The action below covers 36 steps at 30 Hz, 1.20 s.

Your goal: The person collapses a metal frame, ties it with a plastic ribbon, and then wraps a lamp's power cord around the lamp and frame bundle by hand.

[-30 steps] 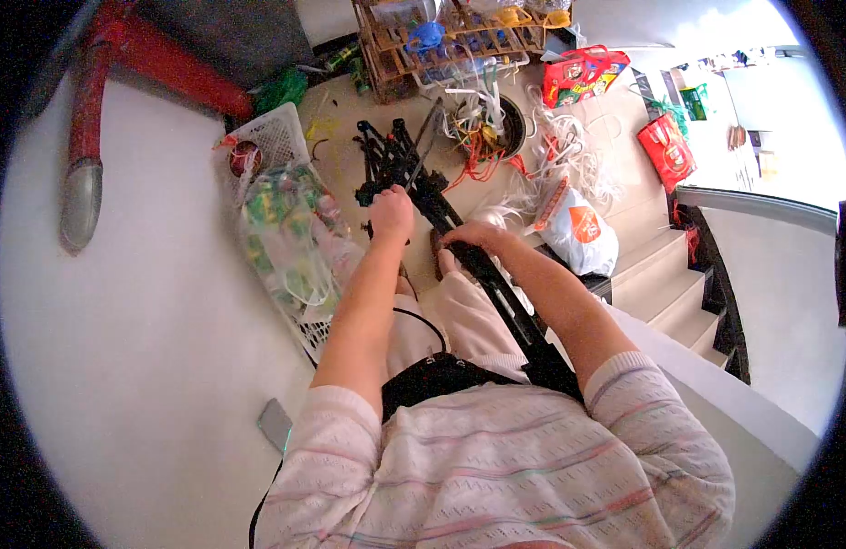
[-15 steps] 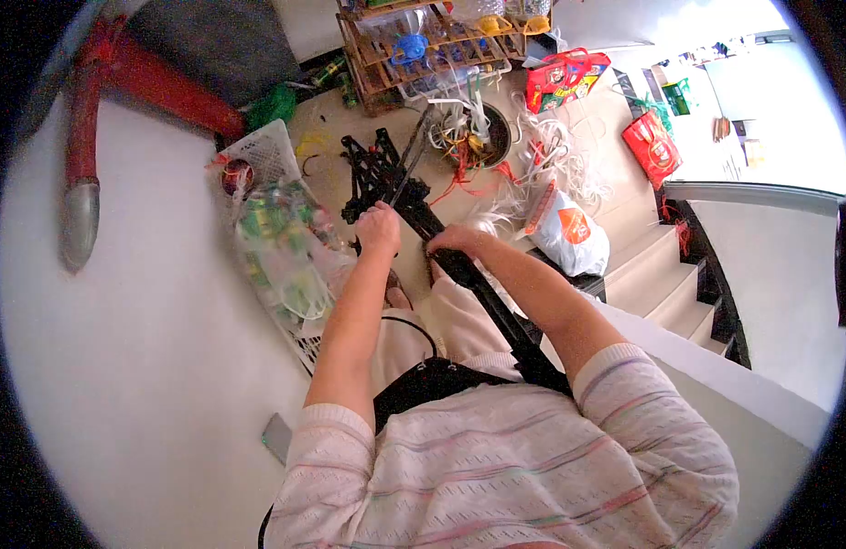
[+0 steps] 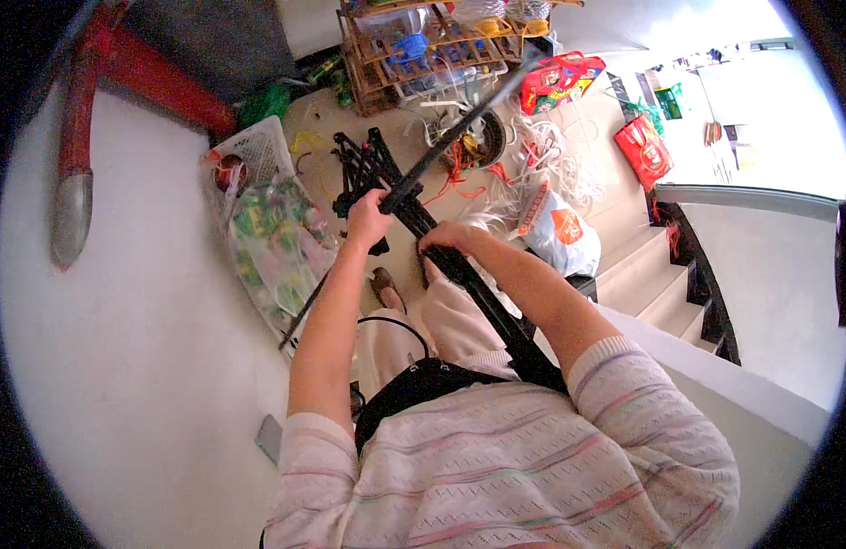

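A long black folded frame runs from my waist down toward the floor, its jointed end spread in several black bars. My right hand is wrapped round the middle of this frame. My left hand is closed on a long dark rod, which slants up to the right over the pot and down to the left past my forearm. The left hand is just left of the frame; its fingertips are partly hidden.
A white basket with bagged bottles stands left. Ahead are a wooden rack, a pot, tangled white straps and a red bag. A white bag lies beside descending steps. A red pipe is upper left.
My left hand has shifted slightly left, and the rod has swung out from the frame, its far end now raised toward the red bag. My right hand stays on the frame.
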Each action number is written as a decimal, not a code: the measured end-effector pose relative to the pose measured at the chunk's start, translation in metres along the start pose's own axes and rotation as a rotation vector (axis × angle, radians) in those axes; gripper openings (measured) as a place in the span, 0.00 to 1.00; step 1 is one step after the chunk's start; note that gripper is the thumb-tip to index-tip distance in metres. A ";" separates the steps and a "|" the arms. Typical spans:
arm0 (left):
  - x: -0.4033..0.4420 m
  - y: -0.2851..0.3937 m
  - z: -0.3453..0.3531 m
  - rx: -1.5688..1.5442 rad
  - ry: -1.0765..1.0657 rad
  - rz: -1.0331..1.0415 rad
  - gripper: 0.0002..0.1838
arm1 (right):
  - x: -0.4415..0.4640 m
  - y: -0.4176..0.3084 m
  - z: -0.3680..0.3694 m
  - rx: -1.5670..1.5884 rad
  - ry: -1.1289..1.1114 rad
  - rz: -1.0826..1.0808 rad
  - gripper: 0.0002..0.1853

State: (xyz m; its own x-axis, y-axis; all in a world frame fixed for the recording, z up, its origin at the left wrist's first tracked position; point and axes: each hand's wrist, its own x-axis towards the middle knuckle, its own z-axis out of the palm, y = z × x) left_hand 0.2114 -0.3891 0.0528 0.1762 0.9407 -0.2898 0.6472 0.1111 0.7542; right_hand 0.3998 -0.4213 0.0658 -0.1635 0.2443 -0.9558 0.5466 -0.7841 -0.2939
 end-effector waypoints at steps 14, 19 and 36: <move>-0.107 0.048 -0.121 -0.581 -0.610 -0.222 0.21 | 0.004 0.016 -0.008 0.262 -0.195 -0.242 0.09; -0.192 0.046 -0.181 -0.525 -0.709 -0.511 0.30 | 0.030 0.031 -0.015 -0.044 -0.190 -0.426 0.13; -0.311 0.103 -0.207 -0.444 -0.499 -0.705 0.40 | 0.024 0.014 -0.015 -0.172 -0.109 -0.591 0.10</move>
State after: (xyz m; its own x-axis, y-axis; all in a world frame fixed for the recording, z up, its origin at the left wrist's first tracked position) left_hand 0.0693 -0.6043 0.3425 0.2163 0.3792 -0.8997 0.4037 0.8043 0.4360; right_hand 0.4156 -0.4181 0.0390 -0.5567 0.5418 -0.6297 0.4610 -0.4291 -0.7767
